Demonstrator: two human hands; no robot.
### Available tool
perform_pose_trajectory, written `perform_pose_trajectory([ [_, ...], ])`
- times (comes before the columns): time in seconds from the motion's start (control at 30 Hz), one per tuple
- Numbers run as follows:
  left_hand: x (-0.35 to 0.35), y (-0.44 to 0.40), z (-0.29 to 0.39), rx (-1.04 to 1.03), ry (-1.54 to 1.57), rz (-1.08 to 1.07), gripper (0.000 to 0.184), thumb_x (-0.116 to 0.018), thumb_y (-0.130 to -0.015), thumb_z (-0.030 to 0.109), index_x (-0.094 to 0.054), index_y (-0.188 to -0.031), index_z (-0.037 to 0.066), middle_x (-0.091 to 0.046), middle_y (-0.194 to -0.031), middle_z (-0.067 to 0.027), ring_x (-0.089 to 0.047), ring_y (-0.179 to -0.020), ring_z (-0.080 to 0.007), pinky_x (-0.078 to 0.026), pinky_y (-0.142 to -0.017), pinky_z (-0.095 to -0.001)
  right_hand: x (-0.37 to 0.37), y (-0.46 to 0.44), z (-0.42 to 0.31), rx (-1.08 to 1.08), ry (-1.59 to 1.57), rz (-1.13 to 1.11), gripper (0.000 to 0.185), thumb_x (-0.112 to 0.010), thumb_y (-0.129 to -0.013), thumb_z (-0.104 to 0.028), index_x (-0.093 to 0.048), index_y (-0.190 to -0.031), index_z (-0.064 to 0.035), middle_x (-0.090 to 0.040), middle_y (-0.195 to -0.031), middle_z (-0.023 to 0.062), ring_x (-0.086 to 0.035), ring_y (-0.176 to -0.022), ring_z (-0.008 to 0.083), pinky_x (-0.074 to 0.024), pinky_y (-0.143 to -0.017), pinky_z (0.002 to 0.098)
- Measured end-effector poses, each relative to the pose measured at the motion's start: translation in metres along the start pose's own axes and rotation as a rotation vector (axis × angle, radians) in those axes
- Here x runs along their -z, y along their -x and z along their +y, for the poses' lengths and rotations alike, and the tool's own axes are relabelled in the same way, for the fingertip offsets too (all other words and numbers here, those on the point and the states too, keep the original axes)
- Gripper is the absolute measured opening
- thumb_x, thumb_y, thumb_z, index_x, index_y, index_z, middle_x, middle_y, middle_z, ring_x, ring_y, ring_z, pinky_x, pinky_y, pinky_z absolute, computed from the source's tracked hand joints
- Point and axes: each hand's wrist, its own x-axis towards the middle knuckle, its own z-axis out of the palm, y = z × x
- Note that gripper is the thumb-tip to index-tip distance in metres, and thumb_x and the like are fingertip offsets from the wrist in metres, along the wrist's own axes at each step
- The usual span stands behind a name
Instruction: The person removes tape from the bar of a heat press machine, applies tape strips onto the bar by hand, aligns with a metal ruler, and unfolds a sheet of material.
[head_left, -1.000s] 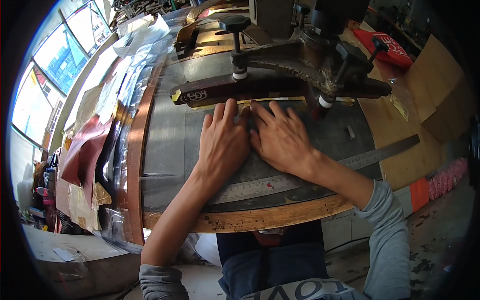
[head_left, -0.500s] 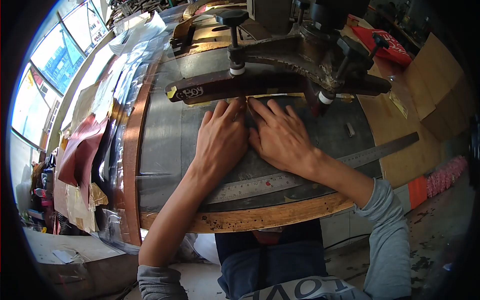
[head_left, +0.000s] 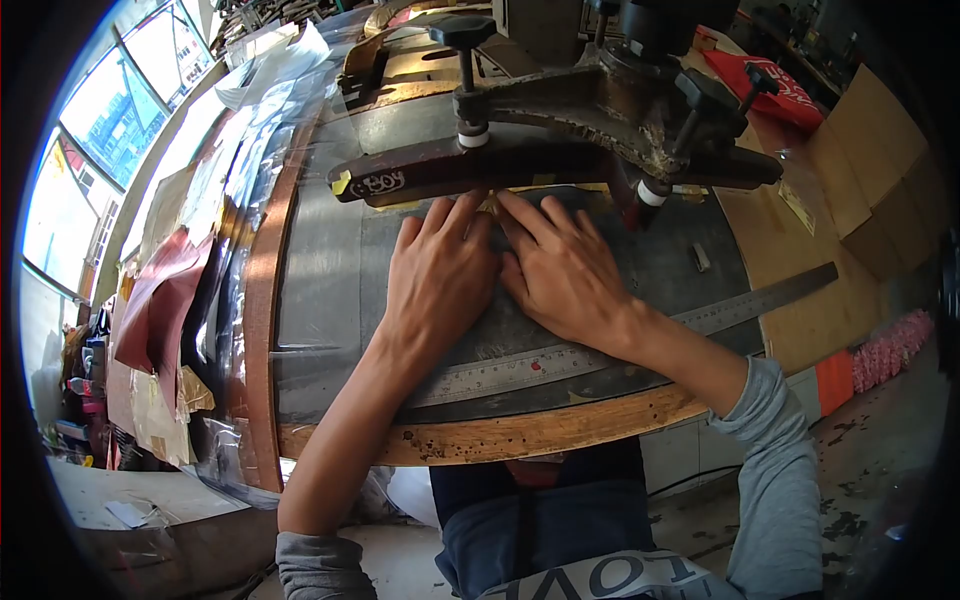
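My left hand (head_left: 440, 265) rests back-up on a dark grey work surface (head_left: 320, 300), its fingers bent and reaching the lower edge of a heavy dark metal bar (head_left: 440, 180). The index finger is curled and the thumb is hidden, so what it pinches cannot be made out. Beside it, my right hand (head_left: 575, 270) lies with fingers stretched forward and apart, the index tip meeting the left fingertips just below the bar. A small yellowish patch shows at the fingertips. Under both forearms runs a steel ruler (head_left: 540, 365).
A cast metal bracket (head_left: 560, 105) with black knobs carries the bar. A small grey block (head_left: 700, 257) lies right of my hands. Wood edging (head_left: 540, 432) borders the front. Plastic sheets and a dark red sheet (head_left: 165, 300) hang left; a cardboard box (head_left: 880, 170) stands right.
My left hand has shifted slightly left, and its fingers have moved a little. The right hand's middle and ring fingers have changed position slightly. The bar and ruler look the same.
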Motion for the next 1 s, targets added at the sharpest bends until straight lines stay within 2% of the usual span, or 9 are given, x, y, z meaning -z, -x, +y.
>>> perform_pose_trajectory([
  [0.03, 0.001, -0.001, 0.0, -0.005, -0.021, -0.004, 0.034, -0.061, -0.076, 0.008, -0.06, -0.11, 0.002, -0.056, -0.117, -0.0077, -0.053, -0.106, -0.0226, -0.043, -0.086, -0.0362, -0.001, 0.0, 0.0, 0.004, -0.005, 0.018, 0.043, -0.056, -0.083, -0.018, -0.054, -0.117, 0.0084, -0.046, -0.132, 0.012, -0.049, -0.107, 0.0286, -0.0424, -0.089, 0.0443],
  [0.13, -0.003, 0.0, -0.005, -0.031, -0.092, 0.026, 0.033, -0.061, -0.075, 0.009, -0.061, -0.108, 0.003, -0.059, -0.113, -0.005, -0.054, -0.104, -0.0188, -0.043, -0.084, -0.0337, 0.0, -0.001, -0.001, -0.012, -0.033, 0.02, 0.039, -0.055, -0.082, -0.018, -0.057, -0.108, 0.0117, -0.048, -0.131, 0.0144, -0.049, -0.111, 0.0295, -0.0434, -0.091, 0.0495],
  [0.27, -0.003, 0.0, -0.01, -0.058, -0.203, 0.064, 0.03, -0.061, -0.074, 0.009, -0.064, -0.103, 0.003, -0.06, -0.109, -0.0025, -0.055, -0.103, -0.0158, -0.043, -0.084, -0.0324, 0.0, -0.002, -0.001, -0.004, -0.038, 0.044, 0.039, -0.055, -0.082, -0.017, -0.057, -0.108, 0.0119, -0.048, -0.13, 0.0156, -0.05, -0.109, 0.0301, -0.0443, -0.089, 0.0488],
  [0.67, -0.003, 0.0, -0.003, -0.021, -0.296, 0.022, 0.025, -0.056, -0.076, 0.008, -0.064, -0.1, 0.001, -0.059, -0.106, -0.0001, -0.053, -0.102, -0.0139, -0.042, -0.085, -0.0313, -0.001, -0.001, 0.001, 0.014, -0.045, 0.081, 0.04, -0.055, -0.081, -0.016, -0.057, -0.11, 0.0114, -0.05, -0.128, 0.0153, -0.051, -0.107, 0.03, -0.0447, -0.087, 0.0482],
  [0.77, -0.006, 0.0, -0.006, -0.09, -0.304, 0.095, 0.015, -0.058, -0.07, 0.012, -0.067, -0.08, 0.004, -0.058, -0.096, -0.0017, -0.05, -0.093, -0.0139, -0.041, -0.076, -0.0287, -0.003, 0.0, 0.001, 0.014, -0.055, 0.084, 0.039, -0.055, -0.081, -0.016, -0.058, -0.108, 0.0112, -0.05, -0.127, 0.0147, -0.051, -0.107, 0.0301, -0.0446, -0.087, 0.0484],
  [0.87, 0.0, 0.001, -0.005, -0.074, -0.377, 0.022, 0.014, -0.058, -0.07, 0.011, -0.067, -0.078, 0.004, -0.059, -0.094, -0.0021, -0.051, -0.094, -0.014, -0.041, -0.078, -0.0292, -0.004, 0.0, 0.002, 0.012, -0.069, 0.066, 0.037, -0.055, -0.082, -0.017, -0.059, -0.107, 0.0108, -0.051, -0.125, 0.0142, -0.05, -0.107, 0.0306, -0.0443, -0.087, 0.0493],
  [0.93, -0.001, 0.003, -0.016, -0.082, -0.356, 0.066, 0.015, -0.058, -0.07, 0.011, -0.067, -0.079, 0.004, -0.06, -0.094, -0.0025, -0.051, -0.095, -0.014, -0.041, -0.08, -0.03, -0.004, 0.0, 0.003, 0.007, -0.082, 0.04, 0.037, -0.055, -0.082, -0.017, -0.059, -0.106, 0.0107, -0.052, -0.122, 0.014, -0.05, -0.107, 0.0312, -0.0441, -0.087, 0.0501],
  [1.0, 0.003, 0.006, -0.018, -0.055, -0.33, 0.05, 0.016, -0.058, -0.071, 0.009, -0.067, -0.082, 0.003, -0.061, -0.098, -0.0038, -0.053, -0.097, -0.0141, -0.042, -0.081, -0.031, -0.004, 0.002, 0.003, 0.005, -0.038, 0.04, 0.038, -0.055, -0.082, -0.017, -0.058, -0.111, 0.0084, -0.054, -0.122, 0.0122, -0.05, -0.102, 0.0286, -0.0429, -0.088, 0.0432],
])
